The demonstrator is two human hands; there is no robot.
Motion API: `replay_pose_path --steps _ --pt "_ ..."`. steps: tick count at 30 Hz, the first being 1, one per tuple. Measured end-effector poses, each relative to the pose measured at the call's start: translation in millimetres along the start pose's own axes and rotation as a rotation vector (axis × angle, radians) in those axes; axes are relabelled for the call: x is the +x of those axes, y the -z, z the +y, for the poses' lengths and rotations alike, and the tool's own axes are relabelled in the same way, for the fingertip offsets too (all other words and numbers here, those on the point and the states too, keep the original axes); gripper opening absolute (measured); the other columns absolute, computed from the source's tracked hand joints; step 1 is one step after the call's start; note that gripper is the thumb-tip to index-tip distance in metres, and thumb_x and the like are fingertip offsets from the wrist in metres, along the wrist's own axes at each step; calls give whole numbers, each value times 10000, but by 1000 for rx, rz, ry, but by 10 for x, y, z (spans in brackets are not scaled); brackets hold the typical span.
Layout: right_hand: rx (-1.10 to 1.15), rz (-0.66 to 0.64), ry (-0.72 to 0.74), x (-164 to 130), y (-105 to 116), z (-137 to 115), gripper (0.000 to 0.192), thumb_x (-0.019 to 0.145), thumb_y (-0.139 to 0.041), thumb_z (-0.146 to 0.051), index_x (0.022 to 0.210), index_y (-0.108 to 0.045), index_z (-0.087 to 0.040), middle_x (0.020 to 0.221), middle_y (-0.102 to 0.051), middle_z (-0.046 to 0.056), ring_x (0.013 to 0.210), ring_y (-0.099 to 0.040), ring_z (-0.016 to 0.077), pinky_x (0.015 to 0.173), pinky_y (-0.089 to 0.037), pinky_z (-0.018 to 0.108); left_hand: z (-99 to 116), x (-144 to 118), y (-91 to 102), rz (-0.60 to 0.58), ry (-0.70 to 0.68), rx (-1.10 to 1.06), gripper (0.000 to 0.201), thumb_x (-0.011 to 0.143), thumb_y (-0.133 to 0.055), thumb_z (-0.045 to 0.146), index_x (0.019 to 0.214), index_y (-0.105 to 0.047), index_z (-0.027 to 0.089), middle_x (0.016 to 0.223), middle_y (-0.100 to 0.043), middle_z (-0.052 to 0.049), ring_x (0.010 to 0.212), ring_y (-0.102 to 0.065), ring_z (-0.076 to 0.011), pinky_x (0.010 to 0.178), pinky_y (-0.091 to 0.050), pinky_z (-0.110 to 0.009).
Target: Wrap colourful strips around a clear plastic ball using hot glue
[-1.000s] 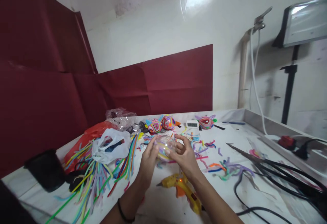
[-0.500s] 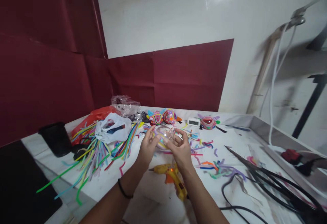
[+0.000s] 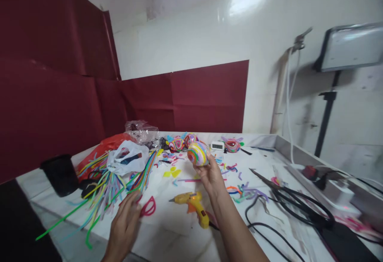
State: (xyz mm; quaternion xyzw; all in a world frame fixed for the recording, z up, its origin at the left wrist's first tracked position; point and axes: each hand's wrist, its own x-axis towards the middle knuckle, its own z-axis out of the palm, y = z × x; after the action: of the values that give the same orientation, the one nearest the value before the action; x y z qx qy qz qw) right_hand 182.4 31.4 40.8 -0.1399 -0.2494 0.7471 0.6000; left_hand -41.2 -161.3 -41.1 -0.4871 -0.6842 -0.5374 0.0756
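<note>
Head view: striped ball held up, bent pipe cleaner pinched low

Head view over a white table (image 3: 179,234), backed by dark red paper (image 3: 209,94) on the wall.

Far right: lamp on a black stand (image 3: 350,46), blurred. Black cables (image 3: 299,210) coiled over the right part of the table.

Left side: big loose heap of coloured pipe cleaners (image 3: 107,190), partly under a white plastic bag (image 3: 127,160), with a red bag (image 3: 101,150) behind it and a black pot (image 3: 58,174) at the left edge.

Yellow glue gun (image 3: 191,206) lying flat near the middle, just below the right forearm, small light glowing on its body.

Right hand (image 3: 211,172) raised above the table, fingers (image 3: 197,169) closed from below around a ball wrapped in coloured stripes (image 3: 198,153).

Left hand (image 3: 125,224) low at the near edge, beside the heap, fingertips closed on a pink pipe cleaner bent into a loop (image 3: 149,207); hand slightly blurred.

At the back: three finished coloured balls (image 3: 176,144), with a small white clock (image 3: 217,145) between the second and the third.

Short cut pieces (image 3: 239,192) scattered between the glue gun and the cables.
</note>
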Motion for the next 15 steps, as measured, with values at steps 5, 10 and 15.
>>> replay_pose_path --steps 5,10,15 --pt "89 35 -42 81 133 -173 417 661 -760 -488 953 -570 -259 857 -715 -6 802 -698 194 718 -572 352 -270 -185 -20 92 -158 179 423 873 -468 453 1194 -618 222 1279 -615 -97 1215 -569 -279 1052 -450 -443" --pt "138 64 -84 118 193 -213 445 666 -757 -511 944 -533 -246 889 -702 22 856 -699 201 750 -570 367 -305 -191 -127 174 -237 294 444 913 -420 377 1331 -482 241 1350 -540 -109 1282 -498 -294 1064 -427 -481" --pt "163 60 -141 107 165 -132 421 691 -740 -518 922 -520 -244 884 -703 32 879 -708 229 732 -578 405 -406 -212 -121 182 -309 345 492 917 -401 325 1404 -383 257 1383 -500 -126 1300 -466 -304 1071 -405 -504"
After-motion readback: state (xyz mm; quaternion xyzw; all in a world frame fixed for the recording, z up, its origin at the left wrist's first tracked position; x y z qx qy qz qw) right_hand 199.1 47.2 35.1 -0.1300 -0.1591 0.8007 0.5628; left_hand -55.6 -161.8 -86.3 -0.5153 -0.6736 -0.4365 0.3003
